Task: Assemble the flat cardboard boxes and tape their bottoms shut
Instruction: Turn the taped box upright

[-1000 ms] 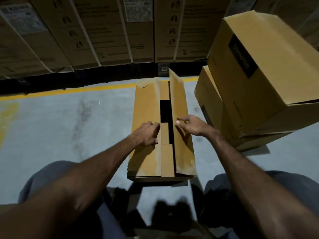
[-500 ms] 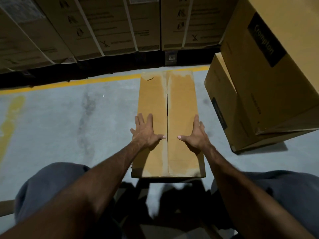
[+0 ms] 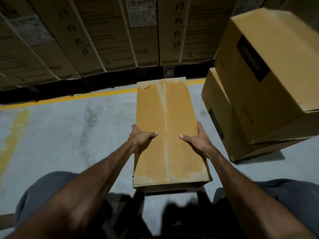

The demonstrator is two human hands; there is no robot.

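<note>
Two hands on one cardboard box (image 3: pixel 165 135), gripping its long sides. Left hand (image 3: pixel 140 137) wrapped over the left edge, thumb flat on the top face, fingers hidden down the side. Right hand (image 3: pixel 196 138) mirrored on the right edge, thumb on top pointing inward, fingers out of sight below the edge. Thumbs well apart, either side of the centre seam (image 3: pixel 165 128). Both top flaps folded flat, meeting along that seam; no tape discernible on it, pale worn strip only. Box lying lengthwise away from the body, between the knees at its near end, far end near the yellow floor line (image 3: pixel 86 96). Cannot tell whether resting on the grey concrete floor (image 3: pixel 60 135) or lifted slightly. To the right, two stacked assembled boxes (image 3: pixel 259 94), upper one tilted, dark label reading "Crompton". Behind, a row of strapped cartons (image 3: pixel 112 35) with white bands and printed handling symbols. Grey trousers (image 3: pixel 43 190) at lower corners.
</note>
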